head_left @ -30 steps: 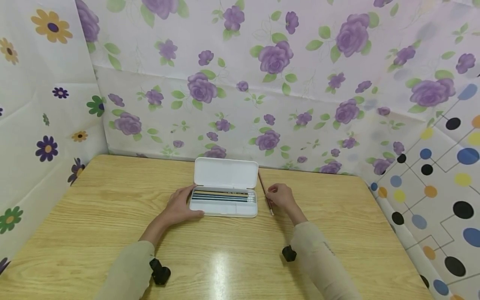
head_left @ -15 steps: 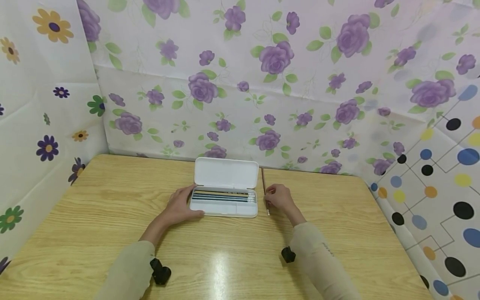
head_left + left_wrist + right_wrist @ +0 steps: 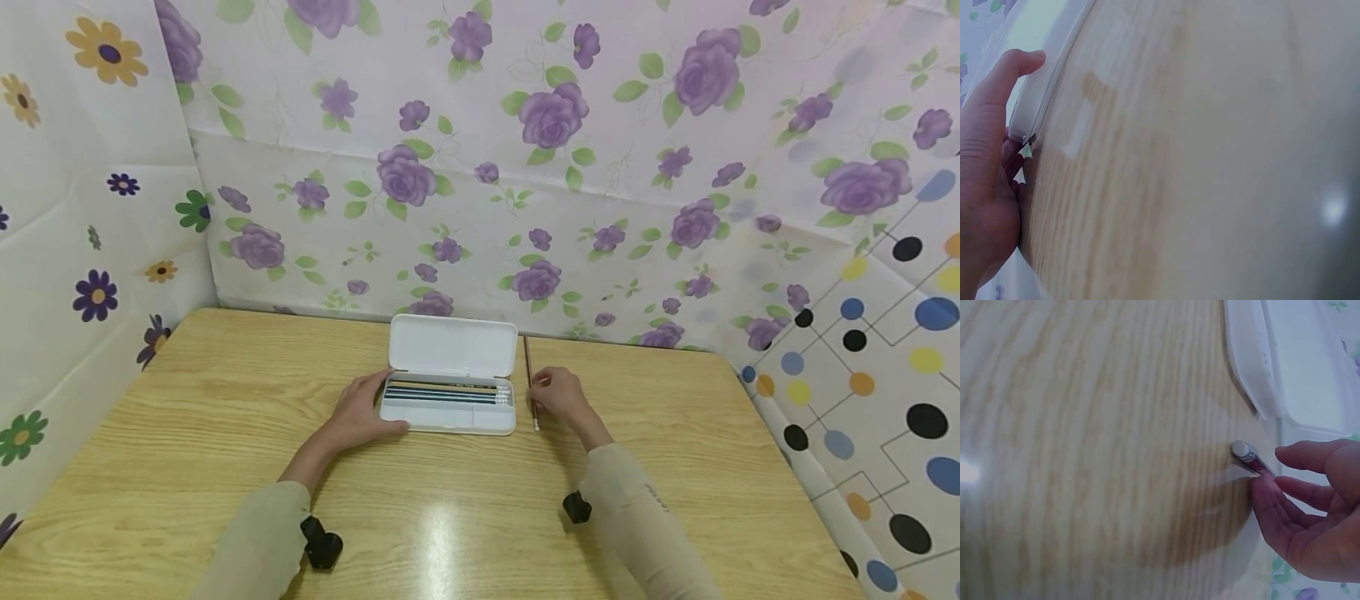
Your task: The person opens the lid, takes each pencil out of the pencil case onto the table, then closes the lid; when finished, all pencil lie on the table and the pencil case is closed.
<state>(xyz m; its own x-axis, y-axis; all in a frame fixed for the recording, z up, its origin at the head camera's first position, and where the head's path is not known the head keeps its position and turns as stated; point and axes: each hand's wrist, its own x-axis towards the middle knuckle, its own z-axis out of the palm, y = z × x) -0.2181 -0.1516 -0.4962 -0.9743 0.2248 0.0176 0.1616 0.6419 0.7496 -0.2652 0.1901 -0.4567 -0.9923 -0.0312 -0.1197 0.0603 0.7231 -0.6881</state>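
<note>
An open white pencil case (image 3: 427, 417) lies on the wooden table, its lid (image 3: 452, 346) tilted back. Several pencils (image 3: 442, 393), mostly dark with pale eraser ends, lie side by side in its rear compartment. My left hand (image 3: 363, 412) grips the case's left end, thumb over the front rim (image 3: 1034, 94) and fingers round the back. To the right of the case, a reddish-brown pencil (image 3: 528, 358) lies pointing away, eraser end (image 3: 1242, 449) nearest me. At this pencil my right hand (image 3: 561, 393) has its fingertips, with the thumb apart from them in the right wrist view.
The table (image 3: 450, 500) meets a flower-printed cloth wall (image 3: 480, 167) close behind the case. Patterned cloth also hangs at the left and right sides. A black wrist device (image 3: 322, 546) hangs under the left sleeve, and another (image 3: 577, 508) under the right.
The loose pencil has turned from a slant to nearly straight away from me, its eraser end shifting left with my right hand. My left hand and the case have stayed put.
</note>
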